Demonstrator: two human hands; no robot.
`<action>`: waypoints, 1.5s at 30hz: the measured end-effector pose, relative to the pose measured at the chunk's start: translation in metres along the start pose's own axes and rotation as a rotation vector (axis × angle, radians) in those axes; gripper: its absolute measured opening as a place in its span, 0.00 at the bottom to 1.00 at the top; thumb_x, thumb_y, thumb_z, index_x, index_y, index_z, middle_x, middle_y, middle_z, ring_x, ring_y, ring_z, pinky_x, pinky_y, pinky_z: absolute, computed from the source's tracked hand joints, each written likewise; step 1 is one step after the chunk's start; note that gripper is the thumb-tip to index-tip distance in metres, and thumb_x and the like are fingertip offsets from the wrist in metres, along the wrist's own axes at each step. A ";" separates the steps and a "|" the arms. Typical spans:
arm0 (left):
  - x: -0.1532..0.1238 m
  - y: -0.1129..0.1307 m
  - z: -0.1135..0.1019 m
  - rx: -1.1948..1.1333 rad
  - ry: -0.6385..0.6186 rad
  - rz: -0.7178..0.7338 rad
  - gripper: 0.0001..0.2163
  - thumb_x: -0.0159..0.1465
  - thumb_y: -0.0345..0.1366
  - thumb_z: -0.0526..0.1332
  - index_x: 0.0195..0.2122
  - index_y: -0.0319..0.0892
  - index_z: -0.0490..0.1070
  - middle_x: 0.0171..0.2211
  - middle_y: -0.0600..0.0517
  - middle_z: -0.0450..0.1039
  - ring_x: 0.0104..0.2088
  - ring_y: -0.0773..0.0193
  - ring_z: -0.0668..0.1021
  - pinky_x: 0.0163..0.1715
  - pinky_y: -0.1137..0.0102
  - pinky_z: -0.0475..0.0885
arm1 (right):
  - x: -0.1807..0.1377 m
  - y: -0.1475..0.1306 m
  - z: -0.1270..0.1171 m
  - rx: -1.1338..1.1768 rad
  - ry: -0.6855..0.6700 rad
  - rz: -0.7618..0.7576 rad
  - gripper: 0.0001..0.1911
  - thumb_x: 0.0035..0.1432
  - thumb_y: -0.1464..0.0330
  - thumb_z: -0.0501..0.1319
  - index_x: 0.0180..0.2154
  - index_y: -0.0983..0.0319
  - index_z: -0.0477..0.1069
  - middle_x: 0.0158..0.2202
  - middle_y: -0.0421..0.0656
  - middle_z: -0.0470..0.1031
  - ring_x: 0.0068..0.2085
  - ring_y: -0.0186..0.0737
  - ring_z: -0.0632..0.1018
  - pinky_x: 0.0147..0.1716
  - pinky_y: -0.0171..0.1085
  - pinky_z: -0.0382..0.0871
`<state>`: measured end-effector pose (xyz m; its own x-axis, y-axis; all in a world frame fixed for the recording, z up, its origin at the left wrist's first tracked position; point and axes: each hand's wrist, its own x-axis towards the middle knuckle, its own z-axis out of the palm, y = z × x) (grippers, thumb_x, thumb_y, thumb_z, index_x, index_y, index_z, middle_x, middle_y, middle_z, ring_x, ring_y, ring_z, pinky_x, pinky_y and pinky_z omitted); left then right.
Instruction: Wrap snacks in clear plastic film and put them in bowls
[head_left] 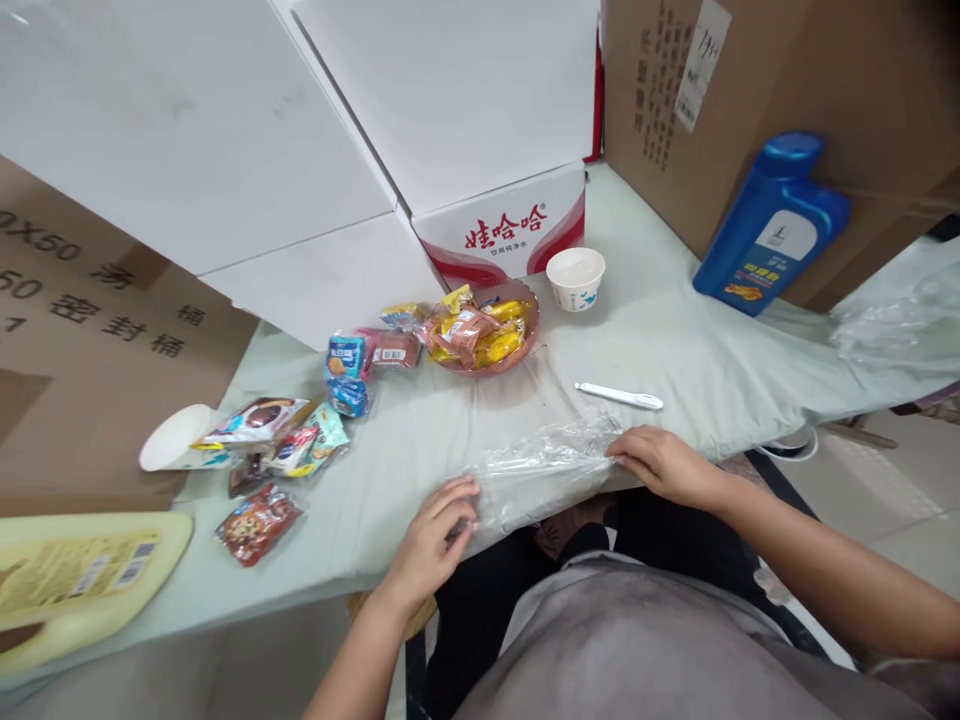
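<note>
A crumpled clear plastic bag (544,468) lies at the near edge of the pale green table (675,340). My left hand (435,535) pinches its left end with curled fingers. My right hand (664,462) grips its right end, fingers closed on the film. Just beyond the bag lies a white pen-like tool (619,396). Farther back stands a reddish bowl (484,335) heaped with wrapped snacks.
Loose snack packets (289,440) are scattered at the left, beside a tipped paper cup (176,440) and a yellow jug (75,580). A white paper cup (575,277), a red-and-white carton (502,230), cardboard boxes (750,90) and a blue bottle (772,225) line the back.
</note>
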<state>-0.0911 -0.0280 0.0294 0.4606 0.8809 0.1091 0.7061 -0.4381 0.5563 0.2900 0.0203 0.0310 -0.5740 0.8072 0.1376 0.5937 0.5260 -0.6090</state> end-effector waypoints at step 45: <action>0.051 0.074 0.087 0.352 0.016 0.130 0.26 0.66 0.40 0.56 0.65 0.44 0.56 0.64 0.44 0.60 0.65 0.51 0.60 0.63 0.48 0.49 | -0.014 -0.035 -0.050 0.078 0.048 -0.348 0.12 0.61 0.77 0.54 0.41 0.59 0.71 0.37 0.45 0.77 0.46 0.41 0.76 0.48 0.44 0.68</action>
<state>0.0313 -0.0309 0.0047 0.5520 0.8154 0.1741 0.7853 -0.5786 0.2203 0.3055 0.0039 0.0897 -0.7063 0.5955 0.3827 0.3212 0.7514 -0.5764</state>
